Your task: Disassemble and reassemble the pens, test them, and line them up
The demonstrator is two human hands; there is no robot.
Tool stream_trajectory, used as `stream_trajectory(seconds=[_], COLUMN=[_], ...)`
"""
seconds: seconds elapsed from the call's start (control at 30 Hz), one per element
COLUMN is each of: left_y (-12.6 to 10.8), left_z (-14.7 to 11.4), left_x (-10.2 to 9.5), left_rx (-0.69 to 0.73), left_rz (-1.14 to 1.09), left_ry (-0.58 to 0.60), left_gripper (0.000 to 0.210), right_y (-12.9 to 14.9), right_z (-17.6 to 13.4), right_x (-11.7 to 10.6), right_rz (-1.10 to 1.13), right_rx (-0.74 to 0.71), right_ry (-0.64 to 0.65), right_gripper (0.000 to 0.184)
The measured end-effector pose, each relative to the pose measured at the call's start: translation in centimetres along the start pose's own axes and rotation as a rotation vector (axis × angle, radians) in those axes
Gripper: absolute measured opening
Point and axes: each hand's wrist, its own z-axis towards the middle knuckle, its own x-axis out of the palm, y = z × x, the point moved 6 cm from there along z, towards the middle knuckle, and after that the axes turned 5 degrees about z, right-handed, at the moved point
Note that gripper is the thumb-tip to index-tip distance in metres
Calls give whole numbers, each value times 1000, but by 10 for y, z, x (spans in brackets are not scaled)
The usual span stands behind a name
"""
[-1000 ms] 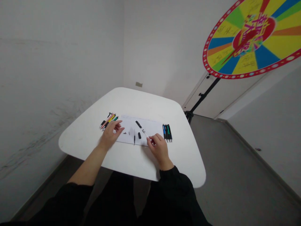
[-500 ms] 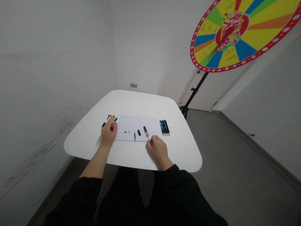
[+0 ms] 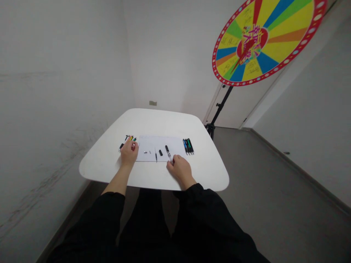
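My right hand [image 3: 180, 170] rests on the table with its fingertips closed on the lower end of a black and clear pen barrel [image 3: 168, 151], which lies tilted on a sheet of paper [image 3: 149, 142]. Left of that barrel are a short black pen part [image 3: 160, 152], a thin ink refill [image 3: 156, 157], a tiny spring [image 3: 150, 152] and a small metal piece [image 3: 145, 152]. At the paper's left edge sits my left hand [image 3: 129, 152], its fingers curled together. Whether anything is in them is hidden. Several pens [image 3: 126, 139] lie partly behind this hand.
A row of several black, blue and green pens [image 3: 188, 147] lies right of the paper on the white table [image 3: 164, 122]. Behind the table's right side stands a colourful prize wheel [image 3: 263, 44] on a black stand [image 3: 222, 106]. A wall runs close along the left.
The camera view has shifted slightly, so table and wheel appear a little displaced. Both hands keep nearly the same places, and the pen parts lie as before.
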Motion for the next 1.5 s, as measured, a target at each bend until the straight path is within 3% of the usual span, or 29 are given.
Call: stream_trajectory(seconds=[0.1, 0.8, 1.1, 1.2, 1.5], left_y=[4, -5, -30, -39, -67], left_z=[0, -3, -7, -10, -21], left_x=[-2, -2, -9, -9, -8], left_rx=[-49, 37, 234, 321, 587], left_rz=[-2, 14, 40, 12, -22], left_ry=[-69, -10, -22, 45, 256], left_gripper=[13, 16, 13, 10, 41], right_y=[0, 0, -12, -13, -5], right_z=[0, -1, 1, 2, 2], right_x=[1, 6, 13, 14, 10], right_rz=[-9, -73, 11, 65, 138], right_rx=[-4, -29, -112, -182, -264], right_ry=[1, 19, -143, -161, -99], right_gripper=[20, 14, 23, 26, 22])
